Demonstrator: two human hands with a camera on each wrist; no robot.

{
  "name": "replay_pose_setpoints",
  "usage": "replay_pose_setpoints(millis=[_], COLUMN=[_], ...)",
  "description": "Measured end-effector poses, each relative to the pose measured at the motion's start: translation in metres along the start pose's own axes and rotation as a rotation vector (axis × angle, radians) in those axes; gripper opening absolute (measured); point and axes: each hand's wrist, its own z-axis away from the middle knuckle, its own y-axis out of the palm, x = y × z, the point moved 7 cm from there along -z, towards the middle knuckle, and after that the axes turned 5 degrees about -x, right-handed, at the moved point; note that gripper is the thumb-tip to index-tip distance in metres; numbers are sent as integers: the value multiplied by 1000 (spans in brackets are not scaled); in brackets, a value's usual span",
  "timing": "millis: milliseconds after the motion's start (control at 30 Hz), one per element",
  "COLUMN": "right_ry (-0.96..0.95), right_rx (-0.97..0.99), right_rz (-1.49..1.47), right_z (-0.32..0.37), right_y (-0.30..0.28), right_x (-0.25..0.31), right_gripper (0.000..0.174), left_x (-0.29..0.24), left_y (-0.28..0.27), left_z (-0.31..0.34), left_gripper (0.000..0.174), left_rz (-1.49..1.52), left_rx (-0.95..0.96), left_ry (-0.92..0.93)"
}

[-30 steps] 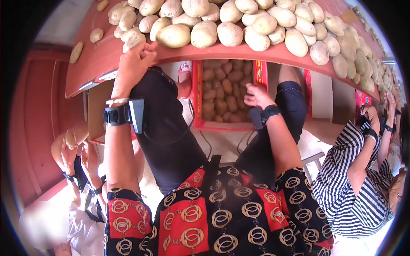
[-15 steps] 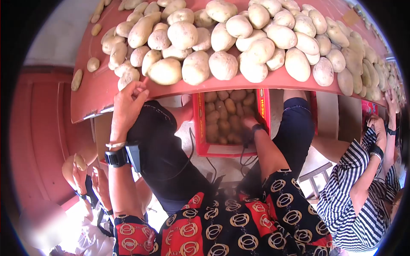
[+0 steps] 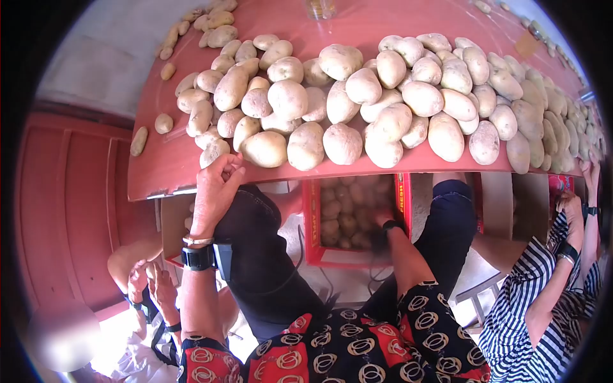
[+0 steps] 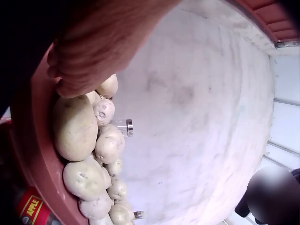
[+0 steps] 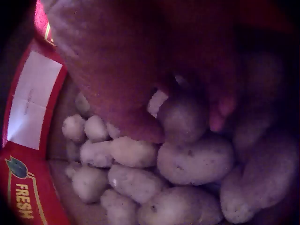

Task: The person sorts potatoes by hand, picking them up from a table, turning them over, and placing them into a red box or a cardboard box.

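Note:
In the head view my left hand (image 3: 217, 191) rests at the table's near edge with loosely curled fingers, beside a large potato (image 3: 265, 149). The left wrist view has the same hand (image 4: 101, 51) just above a big potato (image 4: 75, 128), holding nothing visible. My right hand (image 3: 385, 220) is down inside a red cardboard box (image 3: 312, 225) of potatoes under the table edge. Seen from the right wrist, thumb and fingers of that hand (image 5: 140, 65) are around a dark, shaded potato (image 5: 183, 119), above a longer one (image 5: 195, 160).
Many potatoes (image 3: 445, 137) are heaped along the red table (image 3: 281, 171). Other cardboard boxes (image 3: 530, 207) stand below it on both sides. One person in stripes (image 3: 527, 300) sits at the right, another person (image 3: 143, 357) at the lower left. Cables hang near my legs.
My right hand has gone from above the box down among its potatoes. The head view has shifted, showing more of the tabletop. My left hand stays at the table edge.

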Motion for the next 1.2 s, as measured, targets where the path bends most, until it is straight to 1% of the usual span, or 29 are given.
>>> replay_pose_setpoints(millis=[33, 100, 133, 167, 200, 233, 300, 333, 367, 400, 433, 467, 500, 567, 633, 700, 733, 767, 800, 833, 867, 900, 933, 967, 1000, 1067, 1100, 1167, 1200], right_ry=[-5, -333, -336, -139, 57, 45, 233, 192, 181, 180, 179, 156, 146, 56, -6, -157, -189, -196, -261, -329, -277, -340, -317, -419, -373, -340, -313, -313, -397], right_rx=[-3, 590, 578, 656, 729, 725, 1154, 1338, 1327, 1257, 1187, 1219, 1215, 1067, 1074, 1072, 1117, 1139, 1181, 1182, 1182, 1116, 967, 936, 917, 978, 1030, 706, 782], right_rz=[-1, 104, 107, -105, -317, -317, -698, -811, -805, -909, -1012, -1076, -1070, -1065, -1039, -1066, -1063, -1093, -1145, -1116, -1118, -1071, -1084, -1128, -1109, -1204, -1259, -1272, -1253], right_z=[-2, 7, 25, 54, 73, 70, 83, 100, 118, 139, 150, 151, 153, 155, 165, 180, 186, 191, 196, 202, 199, 187, 176, 182, 165, 140, 133, 140, 132], right_y=[-15, -24, -57, -88, -101, -96, -71, -86, -109, -135, -150, -148, -146, -153, -162, -177, -184, -190, -202, -218, -226, -236, -250, -275, -281, -299, -303, -320, -320], right_x=[8, 47, 66, 88, 99, 98, 100, 115, 129, 149, 160, 162, 158, 165, 173, 189, 195, 202, 206, 213, 211, 207, 198, 199, 183, 160, 150, 147, 145], right_gripper=[55, 55, 55, 55, 55, 55, 53, 50, 50, 50, 49, 44, 44, 39, 36, 34, 32, 32, 36, 38, 39, 40, 41, 41, 43, 47, 48, 48, 48], left_x=[0, -4, -7, -7, -8, -9, -14, -18, -23, -22, -21, -22, -24, -26, -32, -30, -30, -30, -25, -25, -24, -24, -26, -28, -25, -26, -28, -26, -27], left_y=[-1, -4, -6, -6, -7, -9, -10, -11, -13, -12, -12, -11, -10, -8, -8, -11, -11, -10, -8, -9, -9, -10, -12, -14, -13, -13, -12, -7, -7], left_z=[1, 3, 3, 4, 5, 7, 10, 12, 13, 14, 14, 14, 16, 17, 20, 19, 18, 18, 15, 15, 17, 18, 20, 22, 23, 19, 18, 20, 20], left_gripper=[13, 14, 15, 15, 15, 14, 13, 12, 12, 12, 12, 12, 11, 10, 10, 9, 9, 9, 8, 11, 14, 16, 11, 11, 10, 9, 10, 13, 13], left_rz=[7, -11, -35, -29, -21, -14, 10, 4, -3, -44, -37, -55, -72, -60, -72, -69, -87, -102, -119, -209, -160, -187, -137, -125, -83, -40, -88, -136, -134], left_rx=[-7, -45, -80, -87, -115, -144, -184, -206, -228, -204, -212, -240, -270, -291, -335, -345, -371, -390, -394, -423, -387, -401, -418, -429, -404, -387, -385, -368, -375], left_ry=[23, 45, 65, 73, 107, 140, 174, 209, 244, 201, 205, 267, 329, 324, 422, 413, 448, 477, 468, 511, 440, 480, 475, 475, 446, 429, 445, 446, 451])
